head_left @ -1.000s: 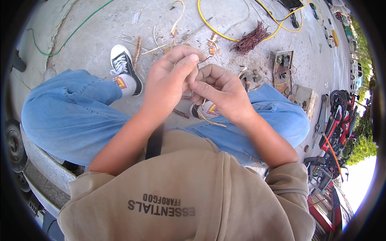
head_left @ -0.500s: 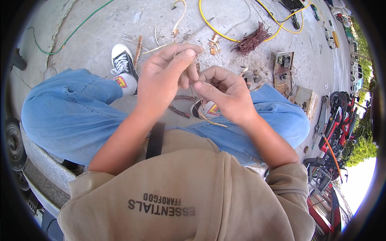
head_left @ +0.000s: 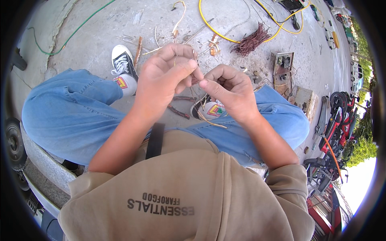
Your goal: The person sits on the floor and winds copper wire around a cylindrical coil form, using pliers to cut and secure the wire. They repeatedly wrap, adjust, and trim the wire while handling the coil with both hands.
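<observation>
Thin tan wire strands [head_left: 212, 122] hang below my fingers, in front of my shoe. My left hand [head_left: 163, 76] is closed, its thumb and fingers pinching the upper part of the wire. Beside it, my right hand [head_left: 231, 90] pinches the wire between thumb and forefinger, its other fingers curled. The fingertips of both hands almost meet, and the stretch of wire between them is mostly hidden. Under the hands on the ground lie two dark reddish strips [head_left: 179, 112], close to my shoe [head_left: 211, 109].
A dark red bundle of wire [head_left: 251, 41] lies ahead beside a yellow hose [head_left: 219, 33]. Copper-coloured scraps [head_left: 214, 45] are scattered nearby. An open metal box [head_left: 283, 64] stands to the right. A green hose [head_left: 82, 35] runs at far left; motorbikes [head_left: 337, 116] stand at far right.
My right hand has shifted slightly right, and the fingertips of my left hand have turned a little downward. Both still pinch the wire.
</observation>
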Action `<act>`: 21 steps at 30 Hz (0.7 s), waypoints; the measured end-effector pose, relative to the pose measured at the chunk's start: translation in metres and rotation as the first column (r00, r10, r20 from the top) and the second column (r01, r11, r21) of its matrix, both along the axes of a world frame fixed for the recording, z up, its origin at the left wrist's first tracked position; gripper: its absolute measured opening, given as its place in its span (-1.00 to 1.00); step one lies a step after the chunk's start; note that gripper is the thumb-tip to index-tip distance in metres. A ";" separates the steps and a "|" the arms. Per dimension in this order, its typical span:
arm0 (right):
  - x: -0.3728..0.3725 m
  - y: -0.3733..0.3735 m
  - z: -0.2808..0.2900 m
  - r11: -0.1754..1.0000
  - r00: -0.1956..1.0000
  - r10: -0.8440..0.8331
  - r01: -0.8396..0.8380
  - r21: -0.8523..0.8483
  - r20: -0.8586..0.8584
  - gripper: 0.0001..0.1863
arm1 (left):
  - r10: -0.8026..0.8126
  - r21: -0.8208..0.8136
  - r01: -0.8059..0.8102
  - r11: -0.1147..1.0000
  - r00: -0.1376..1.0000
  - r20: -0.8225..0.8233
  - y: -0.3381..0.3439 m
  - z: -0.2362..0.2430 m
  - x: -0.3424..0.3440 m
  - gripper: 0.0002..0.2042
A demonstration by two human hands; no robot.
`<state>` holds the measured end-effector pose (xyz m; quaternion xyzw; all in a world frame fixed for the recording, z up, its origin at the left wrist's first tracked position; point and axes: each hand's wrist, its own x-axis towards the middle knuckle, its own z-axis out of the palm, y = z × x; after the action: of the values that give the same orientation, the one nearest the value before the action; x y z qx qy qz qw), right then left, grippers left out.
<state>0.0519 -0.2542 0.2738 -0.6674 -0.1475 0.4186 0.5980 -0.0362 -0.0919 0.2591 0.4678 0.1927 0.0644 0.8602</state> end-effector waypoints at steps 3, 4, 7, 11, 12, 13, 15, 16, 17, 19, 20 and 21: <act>0.000 0.000 -0.001 1.000 1.000 0.001 -0.001 0.008 0.003 -0.84 | -0.002 -0.070 0.001 0.998 1.000 -0.014 0.001 0.002 0.001 -0.85; 0.000 -0.001 -0.001 1.000 1.000 0.005 -0.005 0.006 -0.003 -0.84 | 0.008 -0.076 -0.010 0.997 1.000 -0.023 0.000 0.003 0.001 -0.86; 0.002 -0.001 -0.001 1.000 0.999 0.024 -0.024 0.018 -0.032 -0.83 | 0.023 -0.095 -0.027 0.995 0.999 -0.039 0.000 0.004 0.001 -0.85; 0.007 -0.001 0.001 0.997 0.996 0.067 -0.065 0.033 -0.057 -0.83 | 0.005 -0.129 -0.009 0.992 0.999 -0.036 0.003 0.002 0.001 -0.84; 0.007 -0.001 0.000 0.997 0.995 0.077 -0.075 0.035 -0.058 -0.83 | 0.002 -0.137 -0.006 0.991 0.999 -0.035 0.003 0.002 0.001 -0.84; 0.008 -0.003 -0.002 0.996 0.994 0.087 -0.085 0.036 -0.059 -0.82 | -0.010 -0.153 0.005 0.988 0.999 -0.032 0.004 0.002 0.001 -0.84; 0.009 -0.004 -0.004 0.995 0.993 0.101 -0.099 0.034 -0.064 -0.82 | -0.036 -0.184 0.030 0.982 0.999 -0.026 0.005 0.001 0.002 -0.83; 0.010 -0.005 -0.004 0.994 0.992 0.107 -0.105 0.030 -0.068 -0.82 | -0.052 -0.202 0.045 0.978 0.998 -0.029 0.005 0.000 0.002 -0.83; 0.010 -0.005 -0.004 0.994 0.991 0.112 -0.110 0.027 -0.073 -0.82 | -0.068 -0.219 0.060 0.974 0.997 -0.033 0.006 -0.001 0.002 -0.83; 0.010 -0.005 -0.006 0.993 0.990 0.115 -0.112 0.043 -0.087 -0.81 | -0.119 -0.260 0.108 0.960 0.993 -0.024 0.007 -0.001 0.002 -0.82; 0.010 -0.005 -0.007 0.992 0.989 0.117 -0.112 0.051 -0.093 -0.81 | -0.152 -0.283 0.143 0.948 0.988 -0.011 0.009 -0.001 0.002 -0.81; 0.011 -0.005 -0.007 0.991 0.988 0.130 -0.126 0.049 -0.089 -0.81 | -0.185 -0.306 0.178 0.935 0.983 0.004 0.010 -0.002 0.002 -0.81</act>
<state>0.0628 -0.2590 0.2670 -0.6235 -0.1715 0.4831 0.5903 -0.0345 -0.0822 0.2575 0.3459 0.1673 -0.0516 0.9218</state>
